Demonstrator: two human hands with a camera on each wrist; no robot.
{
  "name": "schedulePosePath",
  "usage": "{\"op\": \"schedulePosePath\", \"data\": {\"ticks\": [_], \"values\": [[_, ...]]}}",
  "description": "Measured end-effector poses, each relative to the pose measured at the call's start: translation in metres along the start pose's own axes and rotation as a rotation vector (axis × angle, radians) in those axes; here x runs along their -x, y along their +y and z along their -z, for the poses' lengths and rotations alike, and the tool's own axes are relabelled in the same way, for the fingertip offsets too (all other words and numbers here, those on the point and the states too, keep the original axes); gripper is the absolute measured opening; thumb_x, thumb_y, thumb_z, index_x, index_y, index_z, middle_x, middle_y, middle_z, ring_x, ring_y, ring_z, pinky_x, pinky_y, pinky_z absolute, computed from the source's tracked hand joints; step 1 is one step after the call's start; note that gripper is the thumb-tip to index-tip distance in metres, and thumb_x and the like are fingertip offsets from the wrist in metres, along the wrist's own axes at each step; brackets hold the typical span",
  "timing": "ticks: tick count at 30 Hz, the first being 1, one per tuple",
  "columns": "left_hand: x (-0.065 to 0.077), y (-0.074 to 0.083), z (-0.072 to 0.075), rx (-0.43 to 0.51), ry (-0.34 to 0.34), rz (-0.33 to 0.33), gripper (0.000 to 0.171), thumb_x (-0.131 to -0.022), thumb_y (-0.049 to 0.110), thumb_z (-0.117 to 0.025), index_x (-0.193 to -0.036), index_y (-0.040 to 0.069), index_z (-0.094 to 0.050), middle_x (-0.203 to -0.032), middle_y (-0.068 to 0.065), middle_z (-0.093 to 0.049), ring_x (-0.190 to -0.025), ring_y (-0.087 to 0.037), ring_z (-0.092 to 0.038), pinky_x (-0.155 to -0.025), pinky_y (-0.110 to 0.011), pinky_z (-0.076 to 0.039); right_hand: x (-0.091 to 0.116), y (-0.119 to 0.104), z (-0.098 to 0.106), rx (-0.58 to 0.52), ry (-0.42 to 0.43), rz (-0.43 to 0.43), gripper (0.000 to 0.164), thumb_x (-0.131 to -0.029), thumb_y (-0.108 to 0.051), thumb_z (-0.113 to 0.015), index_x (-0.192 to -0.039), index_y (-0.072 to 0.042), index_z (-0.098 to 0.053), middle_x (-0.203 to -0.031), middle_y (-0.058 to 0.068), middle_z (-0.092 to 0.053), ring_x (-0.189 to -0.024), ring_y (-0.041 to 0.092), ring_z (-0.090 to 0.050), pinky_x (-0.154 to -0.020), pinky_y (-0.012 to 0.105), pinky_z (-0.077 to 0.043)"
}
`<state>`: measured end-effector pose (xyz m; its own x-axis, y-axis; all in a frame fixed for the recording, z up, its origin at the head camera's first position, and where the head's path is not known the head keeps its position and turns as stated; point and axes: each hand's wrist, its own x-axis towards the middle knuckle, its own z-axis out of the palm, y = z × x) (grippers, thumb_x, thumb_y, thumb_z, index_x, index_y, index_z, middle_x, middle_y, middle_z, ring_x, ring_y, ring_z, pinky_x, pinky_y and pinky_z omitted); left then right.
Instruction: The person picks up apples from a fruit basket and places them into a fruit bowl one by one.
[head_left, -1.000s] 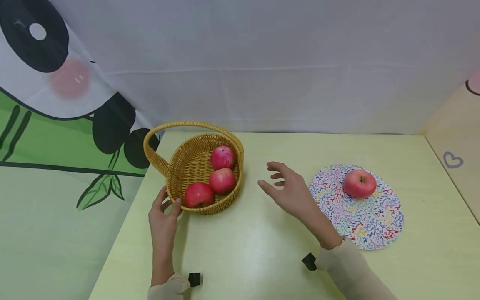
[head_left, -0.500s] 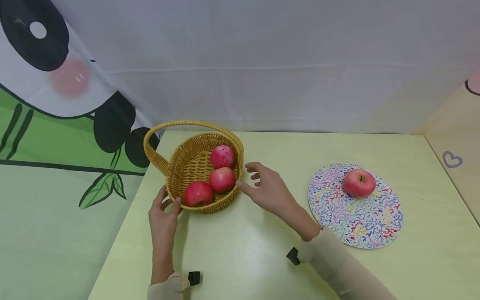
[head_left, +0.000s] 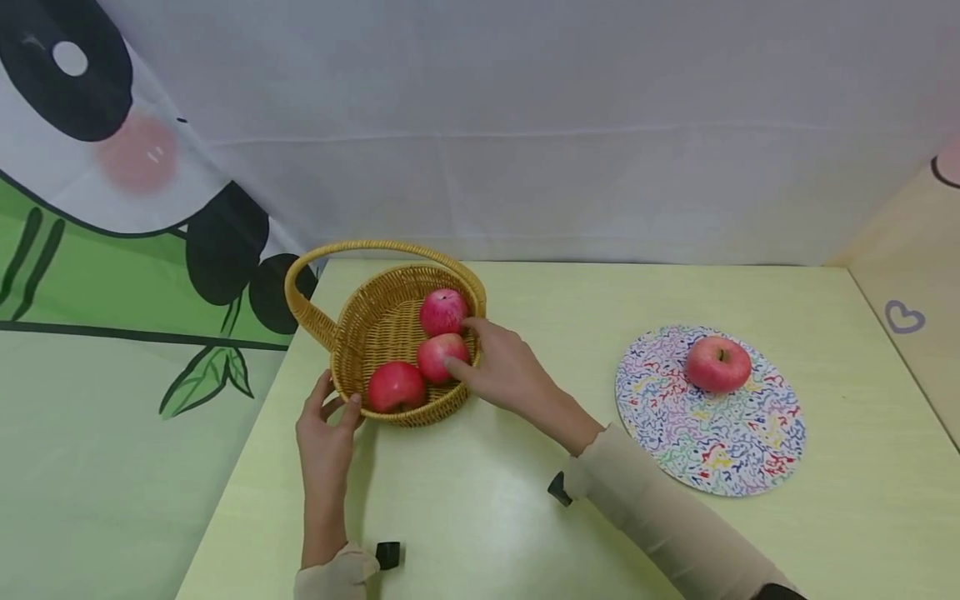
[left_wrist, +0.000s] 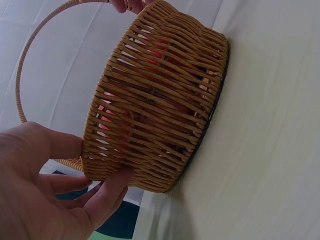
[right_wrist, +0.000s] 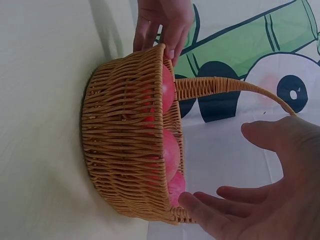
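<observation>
Right hand [head_left: 504, 367]: fingers loosely spread, thumb well apart; it reaches over the right rim of the basket [head_left: 386, 337] and has hold of nothing. Whether a fingertip touches fruit I cannot tell.
Left hand [head_left: 326, 433]: thumb and fingers pinch the near-left rim, probably to steady it.
Middle apple [head_left: 437, 357]: inside the basket by the right wall, nearest the right thumb.
Far apple [head_left: 442, 311]: just beyond the middle one, close to the right hand's fingertips.
Near apple [head_left: 395, 386]: by the near wall, below the others in the head view.
Basket: one, wicker, standing on the bench [head_left: 480, 517], its one handle [head_left: 382, 244] arching above it.
Patterned mat [head_left: 675, 417]: one, round, on the bench, well apart to the right; plate or flat disc, I cannot say.
Mat apple [head_left: 717, 365]: one, resting toward the mat's far side, stem up, no hand near it.
Apple count: four; three in the basket, one on the mat.
Progress: I judge the reach begun but no basket apple gripped or lifted yet; three lie there, one is out.
</observation>
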<state>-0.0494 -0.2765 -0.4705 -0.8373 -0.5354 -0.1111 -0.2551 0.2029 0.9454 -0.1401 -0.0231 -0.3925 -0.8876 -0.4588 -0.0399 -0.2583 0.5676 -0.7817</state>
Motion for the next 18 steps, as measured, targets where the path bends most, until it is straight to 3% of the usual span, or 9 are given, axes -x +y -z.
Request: {"op": "schedulePosePath", "data": {"ticks": [3, 7, 12, 15, 18], "values": [[0.001, 0.000, 0.000, 0.003, 0.005, -0.005, 0.067, -0.104, 0.012, -0.062, -0.164, 0.020, -0.035, -0.160, -0.012, -0.045, -0.136, -0.027, -0.047, -0.076, -0.005, -0.057, -0.006, -0.003, -0.003, 0.004, -0.007, 0.011, 0.065, -0.099, -0.037, -0.069, -0.148, 0.001, -0.051, -0.140, 0.018, -0.065, -0.122, 0.034, -0.065, -0.099, 0.048, -0.061], [0.001, 0.002, 0.000, 0.000, 0.009, -0.005, 0.067, -0.104, 0.011, -0.062, -0.164, 0.020, -0.035, -0.159, -0.012, -0.045, -0.135, -0.026, -0.047, -0.076, -0.005, -0.057, -0.015, -0.005, -0.011, 0.041, -0.010, -0.006, 0.057, -0.099, -0.040, -0.067, -0.138, 0.001, -0.057, -0.123, 0.014, -0.070, -0.101, 0.025, -0.068, -0.081, 0.036, -0.063], [0.001, 0.002, -0.001, -0.003, 0.006, 0.006, 0.067, -0.104, 0.011, -0.062, -0.164, 0.020, -0.035, -0.159, -0.011, -0.045, -0.136, -0.026, -0.047, -0.076, -0.004, -0.056, -0.025, -0.010, -0.019, 0.119, 0.008, -0.017, 0.052, -0.099, -0.042, -0.064, -0.128, 0.001, -0.059, -0.090, 0.006, -0.062, -0.073, 0.017, -0.053, -0.056, 0.025, -0.044], [0.001, 0.002, -0.001, -0.002, 0.005, 0.009, 0.067, -0.104, 0.011, -0.062, -0.164, 0.020, -0.035, -0.160, -0.011, -0.045, -0.137, -0.026, -0.047, -0.075, -0.005, -0.056, -0.030, -0.013, -0.022, 0.135, 0.026, -0.005, 0.046, -0.099, -0.039, -0.062, -0.121, 0.001, -0.060, -0.078, 0.003, -0.052, -0.065, 0.015, -0.044, -0.051, 0.024, -0.036], [0.001, 0.001, -0.002, 0.001, 0.005, 0.007, 0.067, -0.104, 0.011, -0.062, -0.164, 0.020, -0.035, -0.160, -0.011, -0.045, -0.136, -0.026, -0.047, -0.075, -0.005, -0.057, -0.034, -0.015, -0.027, 0.151, 0.025, 0.005, 0.039, -0.098, -0.035, -0.061, -0.114, 0.000, -0.057, -0.072, -0.001, -0.049, -0.061, 0.012, -0.043, -0.049, 0.023, -0.035]]}}
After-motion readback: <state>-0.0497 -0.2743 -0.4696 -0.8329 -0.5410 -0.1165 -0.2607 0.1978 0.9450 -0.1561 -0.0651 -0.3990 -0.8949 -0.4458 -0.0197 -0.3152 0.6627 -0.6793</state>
